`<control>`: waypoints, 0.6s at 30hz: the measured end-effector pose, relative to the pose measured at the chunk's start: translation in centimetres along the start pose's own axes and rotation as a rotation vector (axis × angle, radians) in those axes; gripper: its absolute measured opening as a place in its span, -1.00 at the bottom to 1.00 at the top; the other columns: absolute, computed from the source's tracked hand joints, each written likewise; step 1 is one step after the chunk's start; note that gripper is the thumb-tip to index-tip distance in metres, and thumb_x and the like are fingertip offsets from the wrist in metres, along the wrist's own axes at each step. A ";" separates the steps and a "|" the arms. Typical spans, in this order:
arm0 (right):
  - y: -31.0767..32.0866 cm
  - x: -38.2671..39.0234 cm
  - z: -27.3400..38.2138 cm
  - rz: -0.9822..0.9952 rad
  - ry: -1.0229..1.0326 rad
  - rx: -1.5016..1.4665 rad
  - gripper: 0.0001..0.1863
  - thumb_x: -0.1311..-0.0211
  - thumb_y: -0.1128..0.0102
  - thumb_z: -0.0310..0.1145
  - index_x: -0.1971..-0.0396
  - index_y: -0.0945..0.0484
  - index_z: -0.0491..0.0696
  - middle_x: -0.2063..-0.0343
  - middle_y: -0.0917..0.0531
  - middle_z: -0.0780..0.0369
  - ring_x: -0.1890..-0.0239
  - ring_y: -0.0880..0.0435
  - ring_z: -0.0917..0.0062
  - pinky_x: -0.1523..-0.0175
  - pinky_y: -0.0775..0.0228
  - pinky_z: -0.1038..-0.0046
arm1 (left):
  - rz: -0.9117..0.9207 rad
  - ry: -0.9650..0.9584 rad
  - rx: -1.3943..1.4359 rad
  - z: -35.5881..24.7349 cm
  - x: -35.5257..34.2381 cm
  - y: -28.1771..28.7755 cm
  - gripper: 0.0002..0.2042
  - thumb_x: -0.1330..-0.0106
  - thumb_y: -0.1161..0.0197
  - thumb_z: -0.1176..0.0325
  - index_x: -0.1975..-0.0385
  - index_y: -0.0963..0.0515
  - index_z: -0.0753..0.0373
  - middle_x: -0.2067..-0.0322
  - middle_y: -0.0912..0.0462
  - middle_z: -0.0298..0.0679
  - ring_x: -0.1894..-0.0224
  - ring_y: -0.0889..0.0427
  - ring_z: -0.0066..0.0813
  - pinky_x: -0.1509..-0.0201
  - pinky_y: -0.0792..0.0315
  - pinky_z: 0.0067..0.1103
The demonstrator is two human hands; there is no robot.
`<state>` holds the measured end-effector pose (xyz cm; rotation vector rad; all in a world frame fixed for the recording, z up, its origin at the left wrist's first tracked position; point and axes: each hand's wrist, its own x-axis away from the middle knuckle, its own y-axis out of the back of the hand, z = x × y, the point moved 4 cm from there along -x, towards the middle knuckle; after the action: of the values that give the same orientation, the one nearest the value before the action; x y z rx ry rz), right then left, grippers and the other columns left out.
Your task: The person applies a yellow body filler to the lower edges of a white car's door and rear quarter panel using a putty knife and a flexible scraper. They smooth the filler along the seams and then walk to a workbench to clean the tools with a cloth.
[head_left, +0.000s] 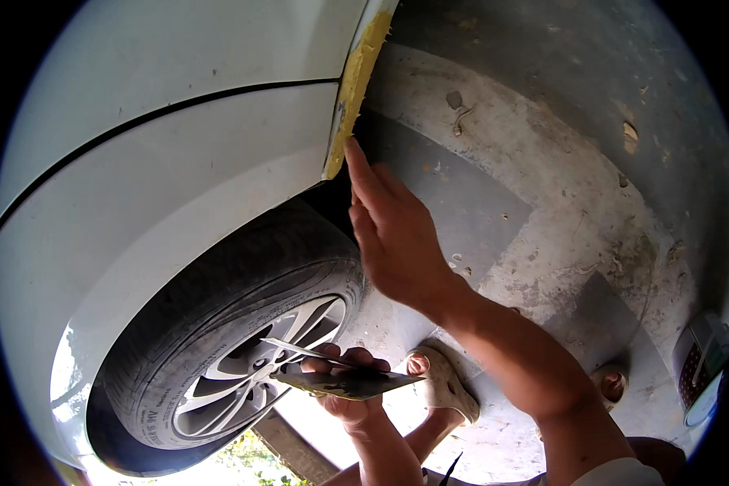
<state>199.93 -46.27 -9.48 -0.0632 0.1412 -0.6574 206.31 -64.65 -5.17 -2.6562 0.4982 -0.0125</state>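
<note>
Left hand (352,410) grips two putty spreaders (347,386); right hand (401,235), unclenched, has one fingertip (352,147) at one yellow putty strip (360,73)

toward twelve o'clock, the car body (186,154) is running off the edge; at six, two flat blades (344,385) are partly hiding the left hand (350,411); at five, the right sleeve (620,474) is leaving the frame; at four, a container (692,368) is being cropped.

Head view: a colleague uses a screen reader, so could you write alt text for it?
A person's right hand has a fingertip at yellow paste edging a white car body. The left hand holds thin flat blades in front of the wheel, with patchy grey floor to the right.
</note>
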 end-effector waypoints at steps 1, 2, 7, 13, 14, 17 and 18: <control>-0.4 -0.2 0.6 -0.020 0.035 0.024 -0.44 -0.13 0.03 -0.57 -0.19 -0.17 -0.16 0.36 -0.43 0.13 0.37 -0.51 0.31 0.36 -0.40 0.31 | 0.010 -0.007 0.008 0.0 0.1 0.0 -0.62 -0.19 -0.25 0.31 0.03 -0.34 0.23 -0.03 -0.36 -0.12 0.10 -0.57 -0.09 0.23 -0.63 -0.12; -0.7 -0.4 0.9 -0.040 0.070 0.047 -0.40 -0.12 0.04 -0.59 -0.22 -0.12 -0.16 0.32 -0.41 0.12 0.35 -0.50 0.28 0.36 -0.40 0.31 | 0.014 -0.010 0.011 0.0 0.0 0.2 -0.63 -0.19 -0.24 0.29 0.04 -0.33 0.23 -0.02 -0.36 -0.13 0.09 -0.57 -0.09 0.23 -0.63 -0.12; -1.6 -1.1 0.5 -0.065 0.040 0.050 -0.35 -0.07 0.06 -0.63 -0.24 -0.08 -0.18 0.30 -0.41 0.09 0.34 -0.48 0.24 0.27 -0.38 0.31 | -0.016 -0.017 0.004 -0.4 -0.1 0.7 -0.68 -0.24 -0.18 0.24 0.10 -0.30 0.20 0.00 -0.37 -0.16 0.10 -0.58 -0.10 0.25 -0.64 -0.15; -2.7 0.0 1.0 -0.031 0.028 0.099 -0.32 0.02 -0.01 -0.63 -0.20 -0.12 -0.21 0.27 -0.43 0.12 0.31 -0.51 0.27 0.34 -0.43 0.30 | 0.018 -0.018 0.037 -0.5 -0.1 0.4 -0.70 -0.31 -0.09 0.23 0.03 -0.30 0.17 -0.01 -0.37 -0.16 0.06 -0.55 -0.09 0.20 -0.62 -0.14; -2.9 0.5 1.0 -0.017 0.021 0.104 -0.31 0.04 -0.02 -0.63 -0.21 -0.11 -0.21 0.27 -0.43 0.12 0.31 -0.51 0.27 0.34 -0.43 0.30 | 0.031 -0.022 0.038 -0.6 0.0 0.4 -0.69 -0.31 -0.08 0.23 0.01 -0.29 0.17 -0.02 -0.36 -0.16 0.05 -0.54 -0.09 0.18 -0.61 -0.13; -3.2 1.7 0.7 0.128 -0.010 0.134 -0.27 0.06 -0.04 -0.62 -0.22 -0.09 -0.19 0.28 -0.43 0.12 0.28 -0.51 0.28 0.35 -0.43 0.30 | 0.086 -0.016 0.054 -0.8 -0.2 -0.1 -0.67 -0.33 -0.05 0.25 -0.05 -0.28 0.18 -0.05 -0.34 -0.14 0.01 -0.52 -0.09 0.14 -0.59 -0.11; -2.9 2.2 1.1 0.103 -0.003 0.199 -0.28 0.08 -0.04 -0.64 -0.21 -0.12 -0.18 0.29 -0.43 0.13 0.30 -0.50 0.29 0.37 -0.41 0.31 | 0.099 -0.016 0.054 -1.0 -0.3 -0.1 -0.66 -0.33 -0.05 0.26 -0.05 -0.28 0.18 -0.06 -0.34 -0.14 0.01 -0.51 -0.09 0.13 -0.58 -0.11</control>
<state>200.04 -49.92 -8.33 0.1339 0.0749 -0.5652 205.98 -64.91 -4.24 -2.5735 0.6150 0.0252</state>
